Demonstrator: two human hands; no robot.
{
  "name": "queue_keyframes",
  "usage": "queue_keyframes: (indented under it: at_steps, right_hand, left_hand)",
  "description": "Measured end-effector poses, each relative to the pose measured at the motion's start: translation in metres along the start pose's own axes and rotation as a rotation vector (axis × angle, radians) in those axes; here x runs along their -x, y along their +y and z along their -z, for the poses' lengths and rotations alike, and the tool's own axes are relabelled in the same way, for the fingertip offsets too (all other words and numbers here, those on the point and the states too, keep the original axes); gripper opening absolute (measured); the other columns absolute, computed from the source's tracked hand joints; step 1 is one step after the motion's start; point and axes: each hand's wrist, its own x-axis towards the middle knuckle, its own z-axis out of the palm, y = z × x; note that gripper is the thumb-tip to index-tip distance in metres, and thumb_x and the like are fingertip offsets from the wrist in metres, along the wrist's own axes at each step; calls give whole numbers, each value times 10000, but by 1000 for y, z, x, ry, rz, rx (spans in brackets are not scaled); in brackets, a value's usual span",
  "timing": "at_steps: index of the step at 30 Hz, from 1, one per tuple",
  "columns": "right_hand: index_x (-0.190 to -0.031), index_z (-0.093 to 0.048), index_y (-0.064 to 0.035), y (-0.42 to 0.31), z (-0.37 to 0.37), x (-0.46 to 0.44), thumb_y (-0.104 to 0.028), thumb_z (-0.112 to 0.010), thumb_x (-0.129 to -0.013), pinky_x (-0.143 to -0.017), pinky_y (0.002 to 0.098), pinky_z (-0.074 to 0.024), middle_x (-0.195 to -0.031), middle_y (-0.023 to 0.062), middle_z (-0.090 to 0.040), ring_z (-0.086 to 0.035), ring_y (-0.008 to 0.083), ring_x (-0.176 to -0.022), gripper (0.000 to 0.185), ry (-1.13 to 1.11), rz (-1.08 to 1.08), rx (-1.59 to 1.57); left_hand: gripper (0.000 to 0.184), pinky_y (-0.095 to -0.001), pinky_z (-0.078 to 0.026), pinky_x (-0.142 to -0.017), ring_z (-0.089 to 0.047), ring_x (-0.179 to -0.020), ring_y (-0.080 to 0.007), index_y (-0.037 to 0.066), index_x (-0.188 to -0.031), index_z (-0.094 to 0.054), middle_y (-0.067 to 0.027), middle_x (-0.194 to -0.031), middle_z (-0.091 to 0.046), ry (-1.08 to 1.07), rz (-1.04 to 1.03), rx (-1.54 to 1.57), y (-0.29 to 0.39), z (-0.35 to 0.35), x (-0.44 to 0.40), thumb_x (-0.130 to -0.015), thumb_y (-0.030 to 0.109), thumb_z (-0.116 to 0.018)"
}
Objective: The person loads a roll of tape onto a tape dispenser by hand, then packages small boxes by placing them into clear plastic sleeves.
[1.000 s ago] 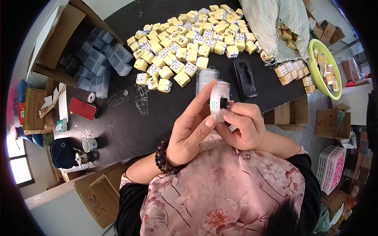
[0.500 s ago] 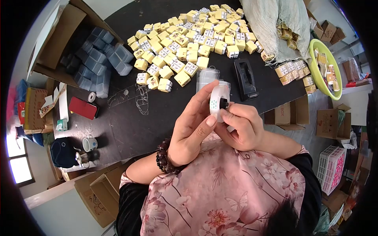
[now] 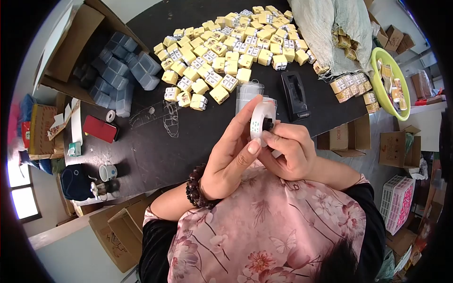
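A white roll of tape (image 3: 256, 123) with green marks on its rim and a black hub in its middle is held upright in front of my chest. My left hand (image 3: 229, 162) grips it, fingers behind and thumb on the lower rim. On the other side, my right hand (image 3: 292, 148) is closed, with thumb and forefinger pinching the roll near the hub. Just beyond the hands lie clear plastic boxes (image 3: 244, 88), partly covered by my left fingers. A black tape dispenser (image 3: 297, 106) rests on the dark table (image 3: 146, 160) to their right.
Many yellow-and-white small packs (image 3: 219, 94) cover the far table. At left stands a cardboard box (image 3: 61, 89) of clear containers, near a red phone case (image 3: 100, 129) and a mug (image 3: 108, 171). A white sack (image 3: 316, 28) and a green basin (image 3: 377, 70) are at right.
The roll and both hands have shifted very slightly left, and the roll is turned a little. Both hands keep their hold; the table things stay put.
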Motion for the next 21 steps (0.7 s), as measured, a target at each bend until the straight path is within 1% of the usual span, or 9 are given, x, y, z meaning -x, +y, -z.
queue_keyframes:
  at_steps: [1, 3, 4, 7, 9, 10, 16, 19, 21]
  right_hand:
    - [-1025, -608, 11, 0, -2, -1, 43, -807, -652, -646, 264, -495, -1011, 107, -551, -592, 207, -823, 424, 0, 1, 0]
    - [-896, -634, -16, -2, -6, -5, -21, -806, -679, -514, 264, -498, -874, 78, -591, -611, 180, -646, 277, 114, -26, 31]
    - [-896, -634, -16, -2, -6, -5, -21, -806, -679, -514, 264, -498, -874, 78, -591, -611, 180, -646, 277, 113, -25, 31]
    - [-892, -630, -17, -2, -3, -2, -15, -801, -679, -513, 264, -496, -875, 79, -589, -611, 180, -649, 273, 99, -31, 18]
    - [-1018, -608, 9, -1, 0, 4, 43, -798, -663, -655, 262, -503, -1043, 126, -567, -605, 214, -832, 404, -16, -21, -7]
    - [-1018, -608, 9, -2, 0, 5, 43, -798, -663, -655, 262, -503, -1043, 126, -567, -605, 214, -832, 404, -16, -21, -7]
    - [-1002, -609, 6, -2, -1, 4, 41, -798, -659, -663, 262, -507, -1037, 128, -576, -606, 217, -829, 393, -8, -35, -2]
    - [-990, -609, 5, -2, 0, 3, 38, -803, -650, -663, 262, -509, -1019, 133, -581, -605, 217, -832, 393, -17, -52, 13]
    - [-919, -604, -11, -2, -2, -3, 20, -802, -658, -507, 264, -491, -882, 94, -593, -598, 186, -669, 329, 90, -84, -15]
  left_hand:
    - [587, -358, -284, -1107, -385, -1326, -215, -15, -1504, -124, -153, -1488, -306, -6, 3, 25, 0, 0, 0, -999, 56, -414]
    - [583, -358, -287, -1105, -386, -1324, -213, -15, -1502, -135, -151, -1484, -313, -6, -3, 31, -1, 1, 0, -997, 53, -418]
    - [579, -358, -290, -1103, -388, -1322, -211, -16, -1500, -145, -150, -1480, -321, -7, -9, 36, -1, 2, 0, -996, 51, -423]
    - [562, -354, -301, -1094, -402, -1305, -206, -18, -1490, -178, -142, -1444, -364, 20, 8, 14, -1, 1, 0, -994, 53, -432]
    - [556, -351, -310, -1085, -412, -1290, -201, -14, -1487, -191, -136, -1421, -386, 31, 16, 12, 0, 1, 0, -994, 57, -437]
    - [549, -348, -318, -1077, -422, -1275, -196, -10, -1485, -204, -130, -1398, -408, 40, 24, 11, 0, 0, 0, -994, 60, -441]
    - [539, -338, -341, -1052, -441, -1237, -179, 8, -1482, -227, -113, -1368, -432, 43, 39, 40, -1, 1, -2, -993, 63, -448]
    - [553, -342, -329, -1065, -423, -1267, -187, 5, -1489, -208, -118, -1396, -411, 33, 48, 58, -1, 1, -3, -992, 58, -445]
    - [564, -345, -321, -1074, -407, -1288, -193, 4, -1494, -194, -123, -1414, -395, 21, 37, 42, -2, 3, -2, -991, 53, -443]
